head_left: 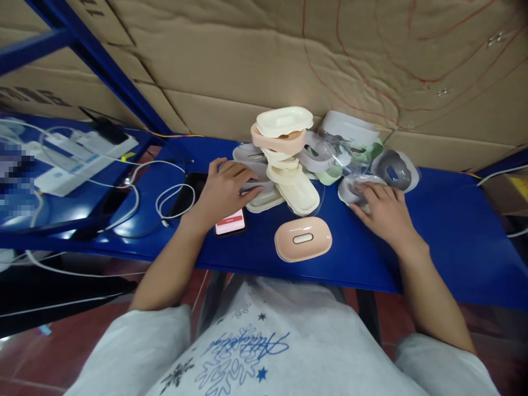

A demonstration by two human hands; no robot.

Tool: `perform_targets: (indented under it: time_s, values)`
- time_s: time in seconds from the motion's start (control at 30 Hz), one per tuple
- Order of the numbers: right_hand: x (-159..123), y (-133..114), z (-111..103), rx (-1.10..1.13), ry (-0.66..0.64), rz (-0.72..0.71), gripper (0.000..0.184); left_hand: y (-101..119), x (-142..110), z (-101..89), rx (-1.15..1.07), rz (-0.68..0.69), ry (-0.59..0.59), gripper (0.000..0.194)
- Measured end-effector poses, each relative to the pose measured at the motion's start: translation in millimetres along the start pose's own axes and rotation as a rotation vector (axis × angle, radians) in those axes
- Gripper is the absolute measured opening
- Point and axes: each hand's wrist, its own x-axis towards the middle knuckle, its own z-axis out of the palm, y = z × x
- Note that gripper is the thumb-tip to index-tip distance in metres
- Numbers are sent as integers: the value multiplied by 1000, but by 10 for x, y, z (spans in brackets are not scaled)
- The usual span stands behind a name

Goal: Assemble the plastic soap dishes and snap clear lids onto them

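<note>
My left hand (225, 190) is open, fingers spread over the left side of a heap of plastic soap-box parts, against a grey part (254, 171). My right hand (383, 209) rests with parted fingers on another grey part (350, 190) at the heap's right side; no firm grip shows. Between them, cream parts (300, 192) and a peach ring-shaped part (278, 141) are piled up, topped by a cream tray (284, 121). In front lies a peach oval soap box (303, 239) with a pale slot, touched by neither hand.
A phone (230, 223) with a lit screen lies under my left wrist. White cables (138, 190) and a power strip (86, 165) occupy the left. A dark grey part (395, 170) stands beyond my right hand. Cardboard (231, 60) walls the back of the blue table (457, 236).
</note>
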Motion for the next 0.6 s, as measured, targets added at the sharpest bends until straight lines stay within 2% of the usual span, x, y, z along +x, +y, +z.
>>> perform_targets:
  time_s: [0.1,0.2,0.33,0.47,0.6]
  values:
    - [-23,-9,53,-28,-36,-1,41,44,1,-4,40,17,6,31]
    - [-6,-134,51,-22,-4,-11,38,85,1,1,59,22,0,32]
    - [15,-305,10,56,26,-62,37,106,4,16,50,31,-21,31]
    - [19,-375,-1,144,52,-80,34,106,2,15,67,42,-51,32]
    - [63,-319,21,166,141,19,43,104,-9,8,84,52,-58,33]
